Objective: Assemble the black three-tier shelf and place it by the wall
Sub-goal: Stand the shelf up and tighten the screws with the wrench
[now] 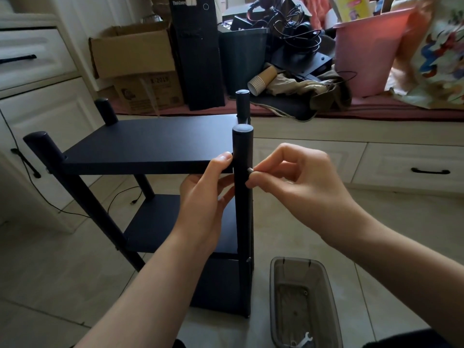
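Observation:
The black three-tier shelf (150, 144) stands upright on the tiled floor, with round black posts at its corners. My left hand (208, 194) grips the front right corner of the top board, thumb on top and fingers underneath, against the near right post (243, 222). My right hand (296, 177) pinches a small silver screw (250, 170) between thumb and forefinger, its tip at the side of that post level with the top board. The two lower boards are partly hidden behind my left forearm.
A clear grey plastic box (303, 302) sits on the floor at the lower right, with a small white wrench (305, 340) inside. White cabinets (37, 96) line the left. Cardboard boxes (135, 54), a black tower (198, 54), cables and a pink bin (366, 56) crowd the ledge behind.

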A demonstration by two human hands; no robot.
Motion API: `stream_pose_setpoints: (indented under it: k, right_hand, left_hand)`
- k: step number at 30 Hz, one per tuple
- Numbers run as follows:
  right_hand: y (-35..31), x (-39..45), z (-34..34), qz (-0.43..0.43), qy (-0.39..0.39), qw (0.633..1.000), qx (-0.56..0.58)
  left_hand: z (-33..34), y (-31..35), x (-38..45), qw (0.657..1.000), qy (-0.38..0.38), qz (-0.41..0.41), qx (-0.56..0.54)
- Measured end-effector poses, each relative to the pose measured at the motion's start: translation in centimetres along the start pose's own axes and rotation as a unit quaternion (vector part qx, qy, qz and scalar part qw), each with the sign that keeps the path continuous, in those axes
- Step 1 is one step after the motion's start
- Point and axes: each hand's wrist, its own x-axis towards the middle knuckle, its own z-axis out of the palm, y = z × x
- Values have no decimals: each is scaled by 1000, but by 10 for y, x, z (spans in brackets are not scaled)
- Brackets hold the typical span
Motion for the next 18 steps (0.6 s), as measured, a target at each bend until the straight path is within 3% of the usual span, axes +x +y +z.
stream_pose_setpoints:
  k: [3, 9, 13, 18]
  right_hand:
    - [0, 1, -1, 6, -1, 1000, 15]
    - [1, -1, 5, -69, 41, 989, -122]
    - [1, -1, 3, -21, 11, 999, -28]
    - [0, -6, 10, -95, 52, 980, -165]
  left_hand:
    - [0, 0, 0, 1000, -2, 1, 5]
    - [-1, -1, 1, 1000, 1, 0, 11]
    - [-1, -2, 0, 1000, 2, 5, 14]
    - [-1, -3, 0, 1000, 8, 10, 21]
